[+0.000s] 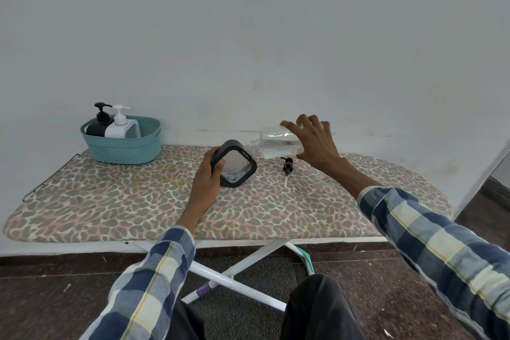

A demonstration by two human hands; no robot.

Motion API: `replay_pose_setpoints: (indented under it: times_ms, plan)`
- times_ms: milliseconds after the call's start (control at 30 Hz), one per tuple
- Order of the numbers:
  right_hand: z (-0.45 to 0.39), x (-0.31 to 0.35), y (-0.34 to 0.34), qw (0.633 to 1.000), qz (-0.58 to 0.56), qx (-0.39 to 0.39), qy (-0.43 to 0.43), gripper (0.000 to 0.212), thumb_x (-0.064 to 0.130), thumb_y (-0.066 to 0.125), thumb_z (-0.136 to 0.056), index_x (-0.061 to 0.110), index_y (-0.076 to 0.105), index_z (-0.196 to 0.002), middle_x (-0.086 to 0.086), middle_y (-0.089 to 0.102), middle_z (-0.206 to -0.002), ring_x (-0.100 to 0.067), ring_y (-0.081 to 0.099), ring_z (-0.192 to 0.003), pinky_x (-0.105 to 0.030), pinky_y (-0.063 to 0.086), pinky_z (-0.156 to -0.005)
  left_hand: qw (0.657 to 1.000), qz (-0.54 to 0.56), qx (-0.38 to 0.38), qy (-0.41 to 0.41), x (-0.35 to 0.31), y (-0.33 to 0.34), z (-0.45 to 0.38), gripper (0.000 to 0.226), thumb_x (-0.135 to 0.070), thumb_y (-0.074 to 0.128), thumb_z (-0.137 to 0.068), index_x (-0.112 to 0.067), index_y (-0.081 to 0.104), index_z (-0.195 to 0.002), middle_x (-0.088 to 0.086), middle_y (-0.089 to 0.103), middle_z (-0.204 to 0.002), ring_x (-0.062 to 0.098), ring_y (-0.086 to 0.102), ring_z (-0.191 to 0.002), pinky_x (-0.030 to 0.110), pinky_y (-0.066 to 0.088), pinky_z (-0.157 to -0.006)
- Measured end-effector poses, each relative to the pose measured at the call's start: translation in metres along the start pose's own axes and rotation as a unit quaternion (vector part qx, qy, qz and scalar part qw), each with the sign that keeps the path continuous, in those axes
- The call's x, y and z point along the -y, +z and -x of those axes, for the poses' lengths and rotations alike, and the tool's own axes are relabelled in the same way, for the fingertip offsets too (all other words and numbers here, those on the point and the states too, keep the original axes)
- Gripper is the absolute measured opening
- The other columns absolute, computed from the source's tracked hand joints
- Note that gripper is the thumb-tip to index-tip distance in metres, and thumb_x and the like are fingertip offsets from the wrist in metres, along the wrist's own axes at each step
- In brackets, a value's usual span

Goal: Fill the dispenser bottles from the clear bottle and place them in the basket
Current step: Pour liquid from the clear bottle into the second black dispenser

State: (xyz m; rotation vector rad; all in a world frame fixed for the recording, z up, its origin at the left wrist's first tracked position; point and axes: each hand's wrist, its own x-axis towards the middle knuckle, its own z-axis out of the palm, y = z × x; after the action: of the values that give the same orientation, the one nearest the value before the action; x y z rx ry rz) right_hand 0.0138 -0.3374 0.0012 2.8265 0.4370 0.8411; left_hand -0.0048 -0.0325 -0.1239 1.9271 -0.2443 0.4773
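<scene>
right hand (317,143) grips tipped clear bottle (278,144), neck seemingly at black-framed dispenser (236,164) clasped by left hand (207,182).

Clear bottle (280,143): uncapped, tipped sideways, neck pointing to 9 o'clock at the black-framed dispenser bottle (235,163), which is tilted, apparently part filled. Its black pump (287,168) lies loose at 3 o'clock. Teal basket (121,148), 10 o'clock, holds black dispenser (97,125) and white dispenser (121,127), upright.
</scene>
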Motion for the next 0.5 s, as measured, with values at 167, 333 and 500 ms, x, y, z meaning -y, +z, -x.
replay_pose_setpoints:
  times_ms: [167,333,500]
  plan:
    - [0.0004,-0.0009,0.0003,1.0,0.001,0.002,-0.001,0.105,0.024,0.099,-0.064,0.039,0.041,-0.15,-0.003,0.049,-0.132,-0.03,0.049,-0.121,-0.053,0.045,-0.096,1.0,0.0,0.0,0.002,-0.0025,-0.0003,0.0009,0.042,-0.046,0.042,-0.114,-0.032,0.041,-0.154,-0.004,0.063,-0.133,0.019,0.065,-0.114,0.027,0.05,-0.086]
    - [-0.0002,-0.0012,0.0008,1.0,0.003,0.006,0.0,0.105,0.024,0.099,-0.065,0.039,0.04,-0.151,-0.003,0.048,-0.132,-0.03,0.049,-0.122,-0.054,0.044,-0.097,1.0,0.002,0.004,0.004,-0.0048,-0.0013,0.0023,0.041,-0.045,0.042,-0.115,-0.032,0.041,-0.154,-0.006,0.061,-0.135,0.017,0.063,-0.117,0.024,0.049,-0.089]
    - [-0.0006,-0.0011,0.0008,1.0,0.0,0.0,-0.002,0.104,0.023,0.099,-0.064,0.039,0.041,-0.15,-0.004,0.049,-0.131,-0.03,0.05,-0.121,-0.054,0.045,-0.096,1.0,-0.003,0.002,0.004,-0.0017,-0.0005,0.0005,0.044,-0.045,0.042,-0.115,-0.029,0.041,-0.156,-0.005,0.061,-0.137,0.018,0.063,-0.118,0.033,0.052,-0.094]
